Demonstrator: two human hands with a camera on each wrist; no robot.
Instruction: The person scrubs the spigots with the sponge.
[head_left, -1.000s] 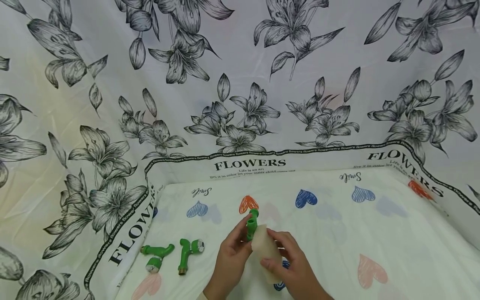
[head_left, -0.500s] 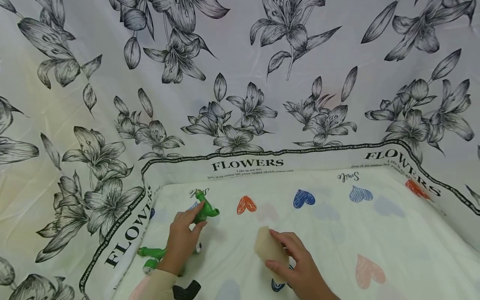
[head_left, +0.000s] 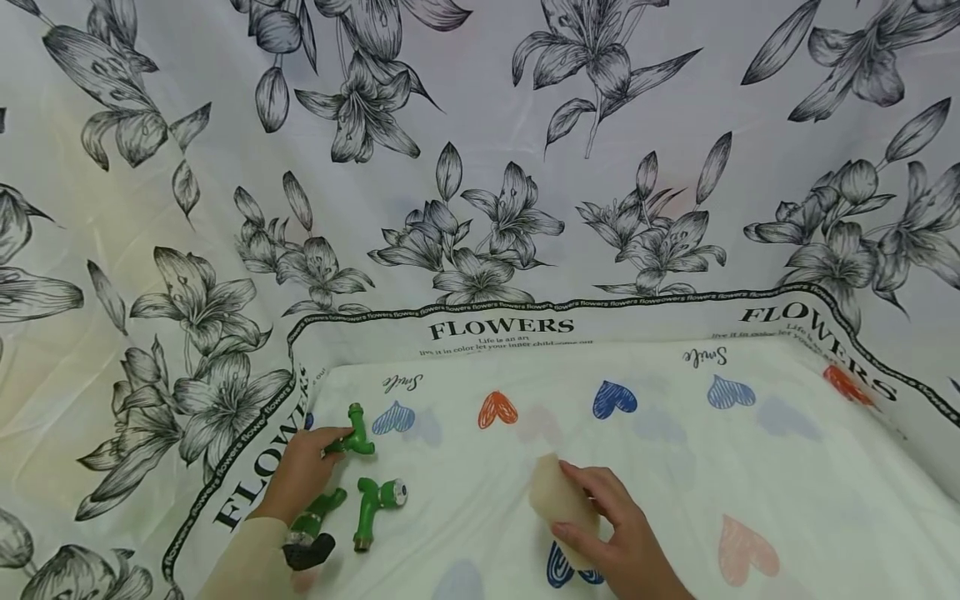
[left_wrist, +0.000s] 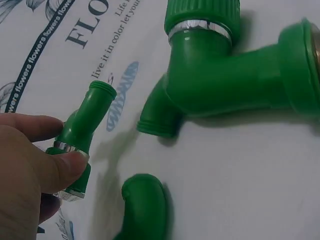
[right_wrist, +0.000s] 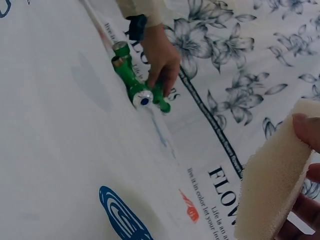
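My left hand (head_left: pixel 300 471) pinches a green plastic tap (head_left: pixel 358 432) near the left edge of the cloth. In the left wrist view, thumb and fingers grip this tap (left_wrist: pixel 86 120) around its silver-ringed handle end; I cannot tell whether it touches the cloth. Two more green taps lie nearer me: one (head_left: pixel 370 517) in full view, the other (head_left: pixel 324 507) partly hidden by the left wrist. Off to the right, my right hand (head_left: pixel 622 533) holds a cream-coloured sponge (head_left: pixel 557 496) between thumb and fingers. The sponge (right_wrist: pixel 275 172) looks like a thick, porous block.
A white cloth (head_left: pixel 465 467) printed with hearts covers the work surface. Floral fabric (head_left: pixel 480 233) rises behind it and along the left side. A black wrist-camera mount (head_left: pixel 309 552) sits at the left wrist.
My left hand has carried the tap away from the sponge to the left side, beside the other taps. The right hand stays in nearly the same place with the sponge.
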